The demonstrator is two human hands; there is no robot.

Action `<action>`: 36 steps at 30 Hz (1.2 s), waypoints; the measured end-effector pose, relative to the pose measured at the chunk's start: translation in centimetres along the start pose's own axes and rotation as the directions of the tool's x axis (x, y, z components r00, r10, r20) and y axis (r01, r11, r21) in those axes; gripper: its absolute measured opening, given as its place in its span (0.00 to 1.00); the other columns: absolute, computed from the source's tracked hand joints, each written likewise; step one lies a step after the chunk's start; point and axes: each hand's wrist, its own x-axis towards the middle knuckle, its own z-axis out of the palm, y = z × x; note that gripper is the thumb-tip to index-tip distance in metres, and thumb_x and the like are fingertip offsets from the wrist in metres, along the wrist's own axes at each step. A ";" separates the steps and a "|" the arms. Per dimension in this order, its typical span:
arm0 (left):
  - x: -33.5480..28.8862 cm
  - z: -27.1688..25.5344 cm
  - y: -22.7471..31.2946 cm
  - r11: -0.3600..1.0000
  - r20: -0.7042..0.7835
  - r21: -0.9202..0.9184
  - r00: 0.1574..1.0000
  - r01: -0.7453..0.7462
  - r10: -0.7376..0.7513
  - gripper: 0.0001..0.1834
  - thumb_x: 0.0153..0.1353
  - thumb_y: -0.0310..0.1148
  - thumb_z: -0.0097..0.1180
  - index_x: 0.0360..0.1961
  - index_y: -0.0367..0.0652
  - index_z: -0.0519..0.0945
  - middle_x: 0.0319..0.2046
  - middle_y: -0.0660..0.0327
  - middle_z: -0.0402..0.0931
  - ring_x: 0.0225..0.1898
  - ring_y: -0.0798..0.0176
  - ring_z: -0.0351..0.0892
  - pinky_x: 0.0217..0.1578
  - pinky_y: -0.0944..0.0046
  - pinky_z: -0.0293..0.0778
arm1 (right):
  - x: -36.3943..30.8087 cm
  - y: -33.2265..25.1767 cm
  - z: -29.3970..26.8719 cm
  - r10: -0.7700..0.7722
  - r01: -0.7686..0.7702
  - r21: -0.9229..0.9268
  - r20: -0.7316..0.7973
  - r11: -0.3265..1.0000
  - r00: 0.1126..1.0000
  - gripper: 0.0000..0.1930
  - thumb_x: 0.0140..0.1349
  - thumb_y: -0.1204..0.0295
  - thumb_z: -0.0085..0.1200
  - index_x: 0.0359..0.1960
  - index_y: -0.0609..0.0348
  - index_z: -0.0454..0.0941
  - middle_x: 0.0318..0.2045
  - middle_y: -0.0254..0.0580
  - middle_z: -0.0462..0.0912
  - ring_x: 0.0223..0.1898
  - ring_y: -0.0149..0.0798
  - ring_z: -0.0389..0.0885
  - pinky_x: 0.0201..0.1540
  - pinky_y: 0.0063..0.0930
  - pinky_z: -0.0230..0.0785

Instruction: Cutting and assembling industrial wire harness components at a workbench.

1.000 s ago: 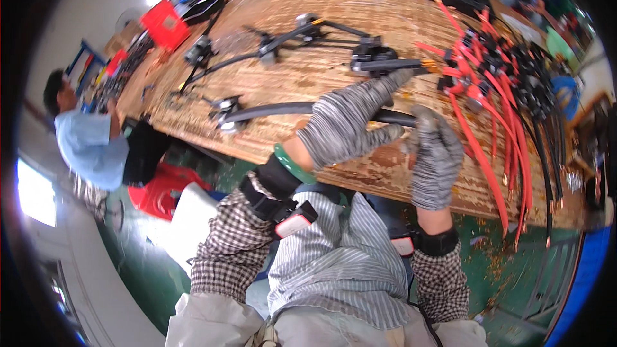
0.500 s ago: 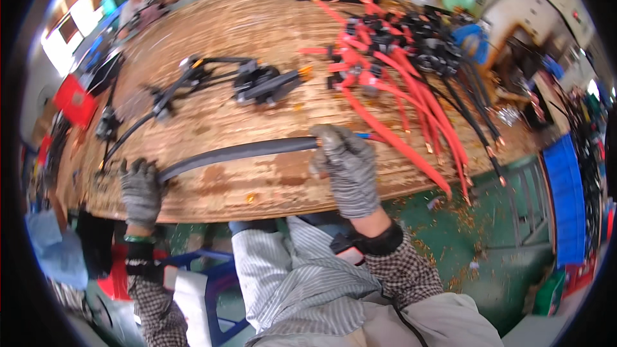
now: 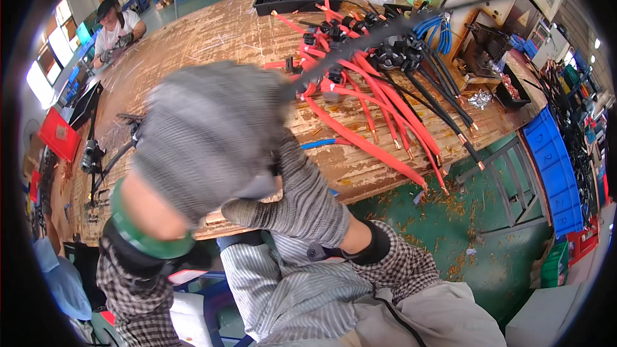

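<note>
My left hand (image 3: 209, 135), in a grey knit glove, is raised large and blurred over the near edge of the table, its fingers curled round a dark cable (image 3: 385, 38). The cable runs from it toward the upper right as a blurred streak. Just below and to the right, my right hand (image 3: 305, 202), gloved alike, grips close to a grey piece of the same cable. The left hand hides some of its fingers. Beyond the hands lies a pile of red cables (image 3: 379, 151) with black fittings and bare copper ends. Black cables (image 3: 443, 112) lie beside them.
A black tray (image 3: 270, 8) of dark parts stands at the far side of the wooden table (image 3: 212, 35). A blue wire bundle (image 3: 443, 33) and a small black bin (image 3: 522, 97) are at right. Past the right edge hangs a blue crate (image 3: 554, 173). A person (image 3: 119, 33) sits far left.
My left hand has lifted from the table's left side up and toward the right hand. The cable, earlier stretched between both hands, now points to the upper right. My right hand has moved left and lower.
</note>
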 end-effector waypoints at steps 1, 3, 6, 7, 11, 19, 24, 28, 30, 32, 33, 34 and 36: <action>2.2 1.0 1.1 0.990 0.267 0.072 0.954 0.119 -0.134 0.07 0.49 0.34 0.53 0.27 0.43 0.75 0.19 0.59 0.72 0.26 0.57 0.75 0.27 0.62 0.71 | -0.3 1.1 0.0 0.044 -0.041 0.215 -0.011 0.976 0.999 0.41 0.44 0.55 0.63 0.55 0.64 0.56 0.50 0.53 0.65 0.52 0.47 0.67 0.54 0.37 0.61; 4.8 4.6 1.9 0.983 0.210 0.161 0.976 -0.094 0.059 0.12 0.45 0.37 0.58 0.30 0.44 0.76 0.23 0.61 0.73 0.29 0.58 0.75 0.31 0.61 0.71 | -0.3 1.2 -2.3 0.015 -0.019 -0.076 -0.044 0.997 0.999 0.39 0.47 0.57 0.62 0.57 0.61 0.55 0.53 0.47 0.65 0.52 0.45 0.67 0.55 0.36 0.59; 5.9 3.5 2.2 0.998 -0.011 -0.034 0.998 -0.060 0.059 0.20 0.44 0.39 0.60 0.38 0.43 0.76 0.33 0.57 0.75 0.35 0.56 0.75 0.37 0.59 0.71 | 0.8 3.8 -3.5 -0.509 0.233 -0.812 -0.090 0.535 0.856 0.24 0.54 0.58 0.50 0.50 0.58 0.65 0.47 0.43 0.72 0.50 0.39 0.68 0.52 0.34 0.60; 6.4 2.6 2.0 0.997 -0.024 -0.036 0.997 -0.072 0.071 0.20 0.44 0.39 0.60 0.38 0.43 0.76 0.33 0.57 0.75 0.35 0.56 0.75 0.37 0.59 0.71 | 1.4 5.0 -6.0 -0.147 0.034 -0.289 -0.381 0.957 0.913 0.17 0.57 0.65 0.48 0.46 0.59 0.68 0.42 0.40 0.74 0.44 0.35 0.72 0.46 0.29 0.65; 3.3 4.4 -3.8 0.958 -0.140 -0.162 0.955 0.238 -0.261 0.23 0.52 0.44 0.58 0.47 0.46 0.73 0.44 0.56 0.73 0.48 0.56 0.72 0.48 0.62 0.67 | 9.5 9.2 -15.7 0.191 0.070 0.353 -0.650 0.933 0.736 0.07 0.49 0.76 0.59 0.28 0.60 0.73 0.22 0.33 0.76 0.20 0.27 0.73 0.20 0.19 0.67; -9.7 9.0 -14.5 0.753 0.352 0.124 0.681 0.646 -0.642 0.34 0.48 0.37 0.63 0.56 0.42 0.64 0.53 0.50 0.63 0.54 0.52 0.65 0.54 0.62 0.62 | 12.7 17.5 -22.7 0.603 -0.183 0.806 -0.249 0.563 0.758 0.20 0.55 0.57 0.55 0.46 0.49 0.69 0.43 0.48 0.72 0.43 0.52 0.72 0.40 0.54 0.73; -9.0 10.8 -14.0 0.881 0.458 0.158 0.758 0.445 -0.465 0.42 0.39 0.42 0.67 0.57 0.48 0.64 0.57 0.49 0.58 0.58 0.45 0.58 0.57 0.54 0.58 | 8.7 15.3 -20.8 0.626 -0.295 0.640 -0.380 0.709 0.681 0.17 0.57 0.62 0.53 0.43 0.58 0.70 0.40 0.43 0.75 0.41 0.45 0.75 0.38 0.39 0.75; -6.9 13.6 -13.0 0.885 0.475 0.199 0.749 0.420 -0.462 0.29 0.45 0.42 0.61 0.50 0.46 0.72 0.54 0.50 0.62 0.55 0.47 0.61 0.54 0.53 0.60 | 2.7 9.6 -15.3 0.277 -0.319 -0.125 -0.269 0.939 0.922 0.13 0.57 0.66 0.53 0.40 0.60 0.72 0.36 0.38 0.78 0.40 0.37 0.77 0.40 0.29 0.71; -6.4 15.2 -13.9 0.946 0.422 0.153 0.846 0.288 -0.325 0.22 0.49 0.39 0.57 0.46 0.43 0.74 0.51 0.51 0.64 0.53 0.48 0.63 0.52 0.53 0.61 | -0.7 7.9 -12.0 0.190 -0.164 -0.512 -0.002 0.843 0.982 0.14 0.56 0.64 0.53 0.38 0.62 0.73 0.34 0.40 0.78 0.37 0.38 0.77 0.39 0.31 0.70; -5.7 16.1 -14.0 0.961 0.400 0.141 0.874 0.239 -0.276 0.18 0.49 0.35 0.56 0.42 0.40 0.75 0.44 0.52 0.71 0.48 0.49 0.67 0.48 0.54 0.65 | -3.1 8.1 -8.6 0.157 0.069 -0.716 0.245 0.695 0.957 0.16 0.55 0.61 0.51 0.38 0.62 0.73 0.32 0.44 0.77 0.34 0.42 0.77 0.37 0.35 0.70; -6.2 15.1 -14.7 0.913 0.403 0.100 0.823 0.395 -0.400 0.16 0.51 0.35 0.55 0.41 0.39 0.75 0.39 0.52 0.73 0.43 0.51 0.70 0.45 0.56 0.66 | -3.6 8.4 -6.8 0.171 0.149 -0.752 0.329 0.643 0.929 0.17 0.54 0.60 0.50 0.38 0.62 0.74 0.31 0.46 0.77 0.33 0.44 0.76 0.36 0.36 0.70; -6.7 14.7 -15.5 0.843 0.411 0.049 0.759 0.535 -0.505 0.15 0.52 0.34 0.55 0.39 0.39 0.75 0.35 0.53 0.74 0.39 0.52 0.73 0.41 0.57 0.68 | -3.5 8.8 -5.6 0.167 0.152 -0.745 0.334 0.649 0.928 0.17 0.54 0.60 0.50 0.38 0.62 0.74 0.31 0.46 0.77 0.33 0.44 0.76 0.36 0.36 0.70; -8.9 13.2 -17.0 0.627 0.243 -0.245 0.673 0.740 -0.699 0.15 0.59 0.39 0.50 0.41 0.38 0.74 0.30 0.57 0.76 0.32 0.59 0.76 0.36 0.63 0.70 | -3.5 9.3 -4.0 0.260 0.149 -0.858 0.307 0.491 0.915 0.17 0.53 0.61 0.52 0.38 0.60 0.74 0.30 0.46 0.76 0.34 0.46 0.76 0.34 0.36 0.70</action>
